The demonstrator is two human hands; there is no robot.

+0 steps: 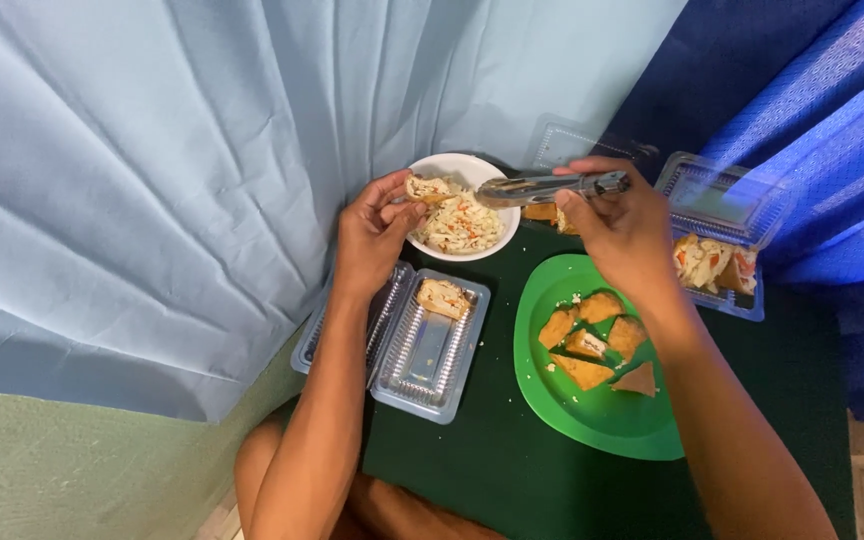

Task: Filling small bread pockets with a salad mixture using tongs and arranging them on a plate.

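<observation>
We see the left hand [372,235] with its grip clamped on a stuffed tofu piece [426,187], holding it over the near rim of the white bowl [444,165]. The bowl holds shredded vegetable filling [462,225], just right of that grip. The right hand [624,228] has its grip clamped on metal tongs [550,186], whose tips reach left over the bowl, close to the held piece. Below the left grip, an open clear plastic container [422,365] lies on the dark green bench [492,470], with one filled piece [444,297] in it. Below the right grip, a green plate [602,415] carries fried tofu pieces [592,340]. Right of that grip, a second clear container [727,205] holds more filled pieces [712,262].
</observation>
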